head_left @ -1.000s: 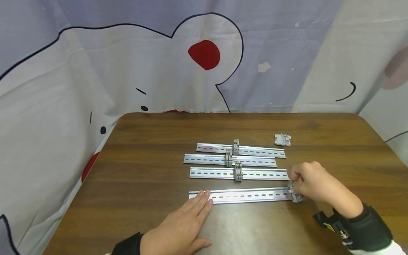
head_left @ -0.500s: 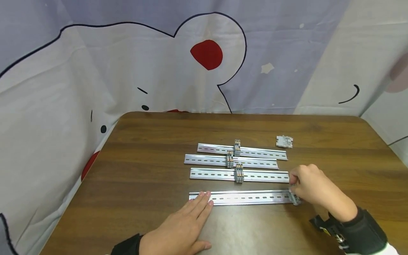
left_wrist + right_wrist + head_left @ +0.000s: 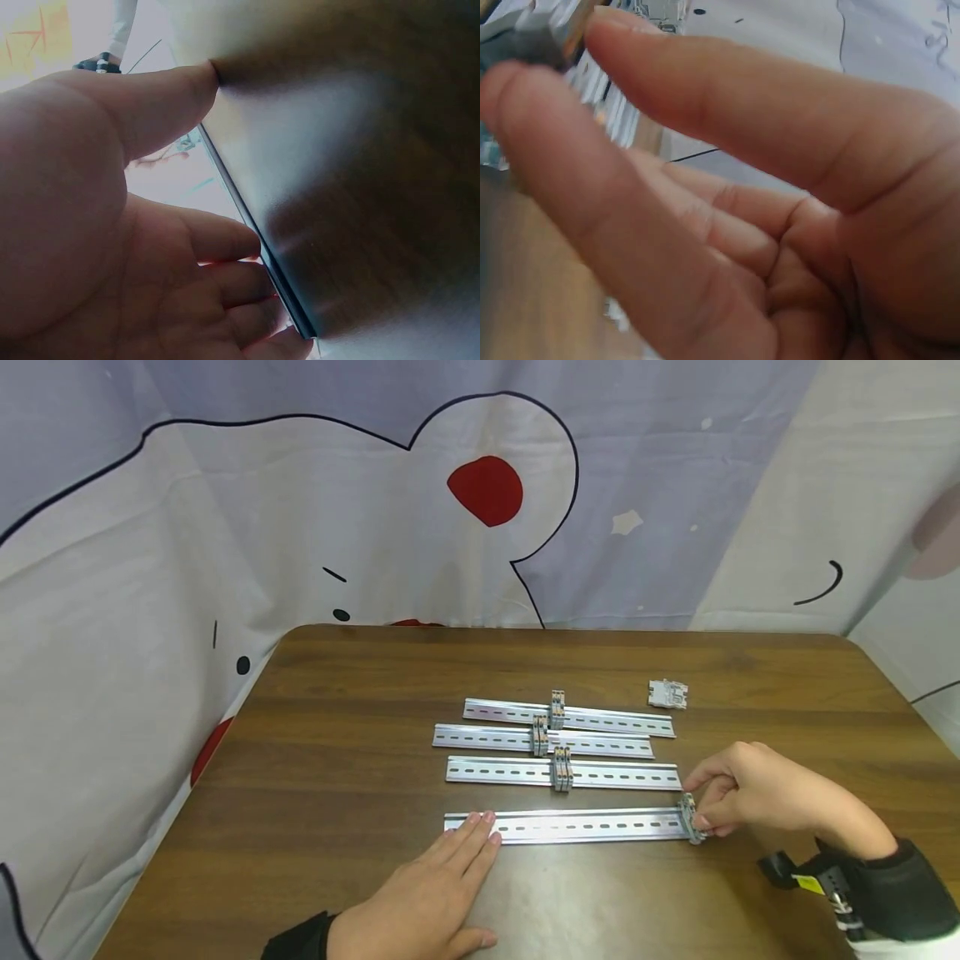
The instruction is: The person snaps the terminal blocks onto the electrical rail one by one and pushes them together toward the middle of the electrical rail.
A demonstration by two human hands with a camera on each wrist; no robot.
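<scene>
A slotted metal DIN rail (image 3: 592, 825) lies nearest the person in the head view. My left hand (image 3: 420, 893) rests on its left end with straight fingers; in the left wrist view the fingertips of the left hand (image 3: 187, 247) touch the rail's edge (image 3: 255, 232). At the rail's right end stands a thin grey terminal block (image 3: 688, 818), set across the rail. My right hand (image 3: 765, 793) holds this block between thumb and index finger. The right wrist view shows part of the grey block (image 3: 529, 37) by the fingertips of the right hand (image 3: 705, 187).
Three more DIN rails (image 3: 495, 768) lie behind, each with small terminal blocks (image 3: 561, 770) near its middle. A loose grey terminal block (image 3: 667, 694) lies flat at the back right of the wooden table (image 3: 360, 693). A printed cloth (image 3: 300, 510) hangs behind.
My right hand has turned and drawn slightly right, so more of the terminal block on the rail's end shows. The left hand has stayed on the rail.
</scene>
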